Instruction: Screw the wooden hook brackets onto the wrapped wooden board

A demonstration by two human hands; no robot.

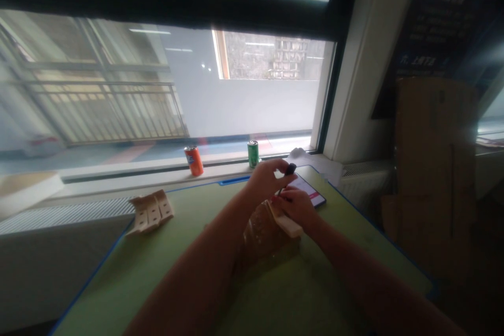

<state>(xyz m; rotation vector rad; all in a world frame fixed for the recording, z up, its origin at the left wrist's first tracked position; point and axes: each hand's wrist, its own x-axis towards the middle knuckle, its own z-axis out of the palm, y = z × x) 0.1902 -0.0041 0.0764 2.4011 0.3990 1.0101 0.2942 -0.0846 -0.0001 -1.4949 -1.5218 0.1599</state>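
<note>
My left hand [268, 177] is closed on a small black-handled screwdriver [290, 169], its thin shaft pointing down toward the fingers of my right hand. Below it, my right hand [298, 203] grips a pale wooden piece [289, 224] at its far end. The fingertips of both hands are close together, and the tool's tip is hidden among them. Under the wooden piece lies a crinkled clear plastic bag [260, 236]. A phone [315, 197] with a lit screen rests just beyond my right hand.
Farther left on the green table [181, 226] stands a light wooden panel [153, 212] with holes. An orange can [193, 161] and a green can [253, 154] are on the windowsill. Large cardboard [433, 168] leans at the right.
</note>
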